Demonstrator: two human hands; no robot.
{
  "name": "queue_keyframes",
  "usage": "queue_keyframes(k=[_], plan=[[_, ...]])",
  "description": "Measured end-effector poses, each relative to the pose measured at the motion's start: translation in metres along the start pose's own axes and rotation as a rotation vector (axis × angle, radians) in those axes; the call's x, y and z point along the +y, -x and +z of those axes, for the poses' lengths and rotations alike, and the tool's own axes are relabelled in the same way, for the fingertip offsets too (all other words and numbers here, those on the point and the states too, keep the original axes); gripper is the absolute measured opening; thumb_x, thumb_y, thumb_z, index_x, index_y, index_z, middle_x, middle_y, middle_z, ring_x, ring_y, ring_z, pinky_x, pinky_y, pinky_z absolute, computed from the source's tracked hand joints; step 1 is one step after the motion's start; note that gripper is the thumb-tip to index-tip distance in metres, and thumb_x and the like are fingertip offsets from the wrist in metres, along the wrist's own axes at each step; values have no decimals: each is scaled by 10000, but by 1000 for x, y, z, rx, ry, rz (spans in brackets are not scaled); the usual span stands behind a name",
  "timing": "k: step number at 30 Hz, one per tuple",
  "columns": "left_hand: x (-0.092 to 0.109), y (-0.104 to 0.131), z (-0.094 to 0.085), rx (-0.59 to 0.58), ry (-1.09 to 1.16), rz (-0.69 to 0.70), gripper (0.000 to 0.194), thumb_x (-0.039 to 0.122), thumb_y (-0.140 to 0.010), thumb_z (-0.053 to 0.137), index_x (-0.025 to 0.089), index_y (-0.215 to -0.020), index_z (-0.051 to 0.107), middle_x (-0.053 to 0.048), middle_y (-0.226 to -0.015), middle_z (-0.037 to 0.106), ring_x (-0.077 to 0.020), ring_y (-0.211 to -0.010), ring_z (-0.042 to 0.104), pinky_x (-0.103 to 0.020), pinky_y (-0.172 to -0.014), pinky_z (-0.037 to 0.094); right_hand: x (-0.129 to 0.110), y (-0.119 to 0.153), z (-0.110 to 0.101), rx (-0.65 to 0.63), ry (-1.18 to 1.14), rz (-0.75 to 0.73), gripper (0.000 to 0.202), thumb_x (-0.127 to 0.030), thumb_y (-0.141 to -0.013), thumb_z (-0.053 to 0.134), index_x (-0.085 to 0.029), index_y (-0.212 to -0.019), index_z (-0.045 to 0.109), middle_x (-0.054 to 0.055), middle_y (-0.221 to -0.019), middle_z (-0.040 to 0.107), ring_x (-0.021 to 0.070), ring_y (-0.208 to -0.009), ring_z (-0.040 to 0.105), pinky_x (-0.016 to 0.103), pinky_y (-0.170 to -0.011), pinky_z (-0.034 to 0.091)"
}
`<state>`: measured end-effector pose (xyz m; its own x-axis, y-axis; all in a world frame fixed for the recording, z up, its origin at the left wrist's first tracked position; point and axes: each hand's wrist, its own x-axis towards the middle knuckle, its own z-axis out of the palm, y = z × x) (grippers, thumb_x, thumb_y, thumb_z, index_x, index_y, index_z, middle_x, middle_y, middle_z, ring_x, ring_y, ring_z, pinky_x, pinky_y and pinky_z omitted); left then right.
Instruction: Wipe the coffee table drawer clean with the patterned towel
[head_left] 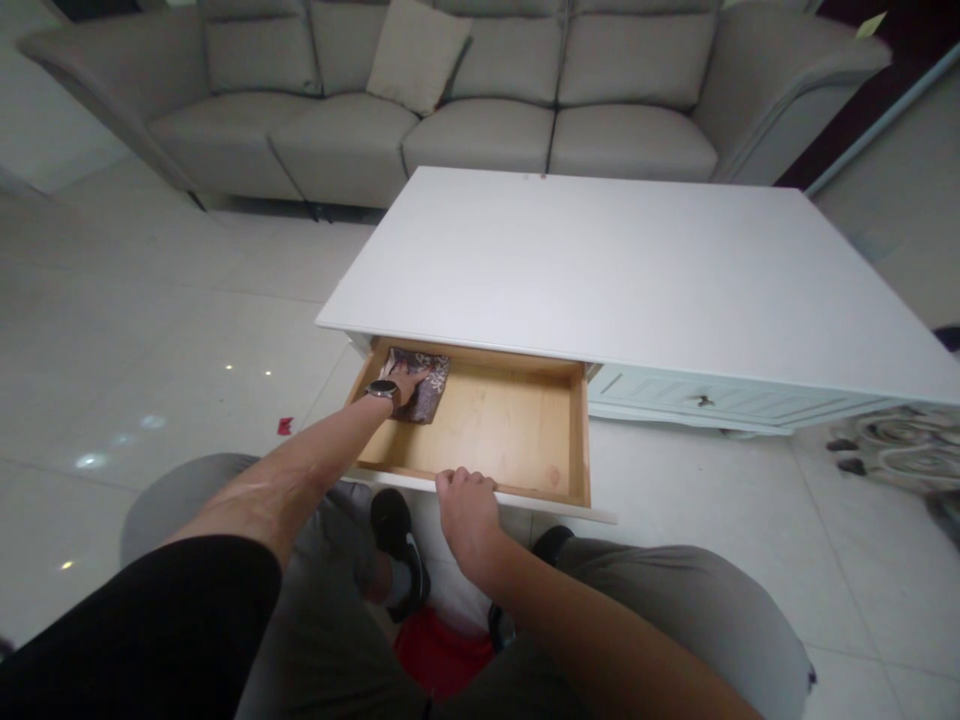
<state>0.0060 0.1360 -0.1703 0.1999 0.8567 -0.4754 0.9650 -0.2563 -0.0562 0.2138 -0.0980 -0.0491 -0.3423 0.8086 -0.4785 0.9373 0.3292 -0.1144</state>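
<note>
A wooden drawer (517, 420) is pulled out from the white coffee table (600, 260). Inside it, at the left, lies a flat, dark folded cloth (427, 400) with a pale flower-like pattern. My left hand (407, 382), with a watch (382, 389) on its wrist, rests on this cloth; the fingers look stretched out over it. My right hand (469, 510) is hooked over the top edge of the drawer's front, fingers curled to the inner side. The rest of the drawer's wooden bottom shows bare.
A shut drawer with a small knob (703, 401) is to the right. Behind the table stands a grey sofa (480, 140) with a beige cushion (416, 55). A red scrap (284, 426) lies on the tiled floor. Something red (442, 655) is between my legs.
</note>
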Motion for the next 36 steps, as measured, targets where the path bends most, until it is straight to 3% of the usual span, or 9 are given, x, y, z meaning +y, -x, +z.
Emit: queue_keyframes(k=[6, 17, 22, 28, 36], plan=[[0, 3, -1, -30, -31, 19, 822, 196, -851, 630, 231, -1615, 329, -174, -1610, 412, -354, -1508, 331, -424, -1190, 303, 0, 1, 2, 23, -17, 1, 399, -108, -993, 378, -150, -1355, 539, 200, -1127, 669, 306, -1010, 691, 487, -811, 561], [6, 9, -8, -15, -34, 3, 746, 91, -905, 468, 271, -1616, 329, -172, -1633, 376, -335, -1472, 399, -408, -1147, 347, 0, 1, -1, 5, 1, 6, 409, -106, -989, 365, -152, -1355, 542, 200, -1126, 674, 312, -1006, 696, 498, -810, 563], [9, 12, -8, 4, 2, -10, 697, 186, -952, 446, 215, -1629, 284, -180, -1591, 430, -349, -1437, 420, -430, -1140, 351, 0, 0, 0, 8, -16, 6, 407, -108, -995, 358, -151, -1352, 547, 203, -1120, 676, 309, -1000, 697, 508, -807, 562], [13, 12, -11, 1, 1, -28, 671, 178, -971, 384, 211, -1631, 274, -179, -1568, 456, -345, -1432, 423, -439, -1159, 318, -1, -1, 2, 20, -24, 9, 398, -114, -1004, 360, -156, -1358, 539, 208, -1134, 670, 302, -1022, 690, 506, -822, 554], [16, 15, -12, 32, 5, -43, 647, 128, -947, 445, 228, -1584, 390, -176, -1601, 413, -361, -1461, 383, -462, -1169, 307, -1, -3, 3, 11, 22, 2, 418, -106, -1001, 340, -154, -1365, 540, 200, -1131, 675, 310, -1001, 695, 510, -803, 569]])
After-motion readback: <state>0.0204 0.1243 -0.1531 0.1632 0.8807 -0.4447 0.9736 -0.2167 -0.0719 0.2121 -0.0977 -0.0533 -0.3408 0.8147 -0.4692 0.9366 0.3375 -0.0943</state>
